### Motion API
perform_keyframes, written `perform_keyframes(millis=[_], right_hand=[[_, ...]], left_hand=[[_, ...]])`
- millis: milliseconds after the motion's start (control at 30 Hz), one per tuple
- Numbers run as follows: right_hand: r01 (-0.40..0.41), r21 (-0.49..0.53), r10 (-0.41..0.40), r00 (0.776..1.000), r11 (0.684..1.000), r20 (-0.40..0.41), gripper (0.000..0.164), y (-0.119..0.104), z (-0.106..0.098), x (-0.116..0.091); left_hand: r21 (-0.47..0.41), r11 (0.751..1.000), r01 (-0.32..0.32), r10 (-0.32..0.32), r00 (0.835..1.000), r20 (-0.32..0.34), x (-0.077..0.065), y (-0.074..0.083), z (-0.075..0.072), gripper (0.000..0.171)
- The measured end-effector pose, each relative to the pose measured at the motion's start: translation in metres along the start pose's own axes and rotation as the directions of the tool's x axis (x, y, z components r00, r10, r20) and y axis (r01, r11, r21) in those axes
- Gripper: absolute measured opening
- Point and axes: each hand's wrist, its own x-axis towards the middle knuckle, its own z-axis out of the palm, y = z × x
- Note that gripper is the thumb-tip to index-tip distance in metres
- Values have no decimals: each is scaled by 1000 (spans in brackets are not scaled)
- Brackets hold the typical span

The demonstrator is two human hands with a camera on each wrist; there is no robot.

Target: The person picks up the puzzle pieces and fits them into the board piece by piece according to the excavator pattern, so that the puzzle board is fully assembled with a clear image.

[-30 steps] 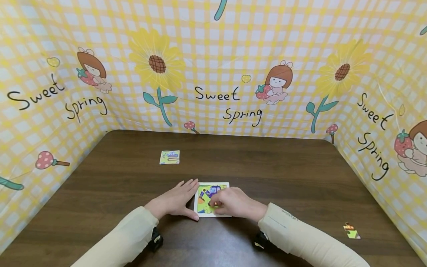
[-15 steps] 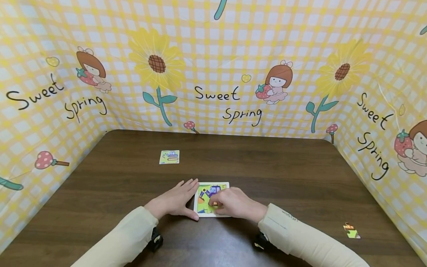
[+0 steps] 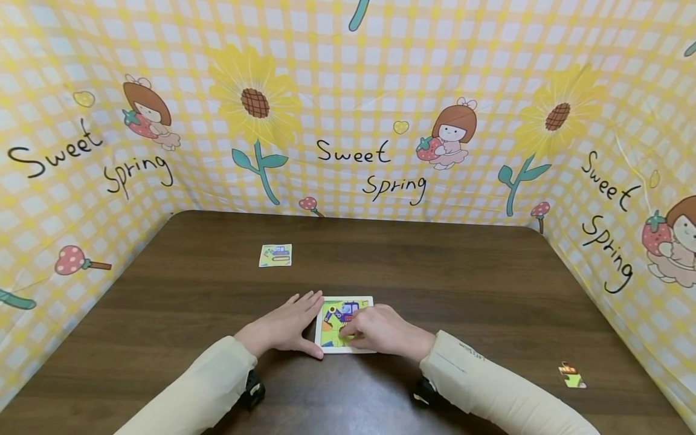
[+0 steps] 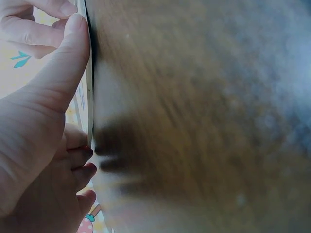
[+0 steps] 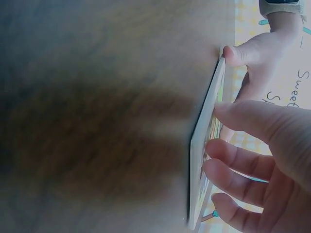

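A small white-framed jigsaw puzzle, printed with a blue digger on green, lies flat on the table before me. My left hand rests along its left side, fingers extended to the upper corner and thumb at the lower one. Over the puzzle's right half is my right hand, its fingertips touching the pieces and its fingers gently bent. From the right wrist view, thumb and fingers stand apart on the puzzle's face. The right hand hides much of the picture's lower right.
Off to the right lies a loose puzzle piece or two, green and orange. A square picture card with a similar digger lies farther back on the left. A checked yellow cloth walls the brown table on three sides.
The right fingertips have shifted slightly on the puzzle; an orange patch beneath them is now covered. A blue corner now shows at the puzzle's lower left. My left hand stays put.
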Motion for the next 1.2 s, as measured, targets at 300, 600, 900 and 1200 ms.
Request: perform_keyframes(millis=[300,600,900,1200], right_hand=[[-56,156,65,996,986,-56,22,19,-11,-20],[-239,253,267,960,938,-83,33,70,-33,-96],[-433,326,474,879,840,-54,42,110,-45,-190],[-604,315,628,778,732,32,43,126,-42,-268]], left_hand=[[-2,1000,7,-7,1000,16,-1,1,-1,105],[-13,1000,7,-7,1000,6,0,2,-1,106],[-30,1000,-3,3,1000,2,-2,1,0,105],[-37,999,-11,11,1000,-2,-1,-1,-1,105]])
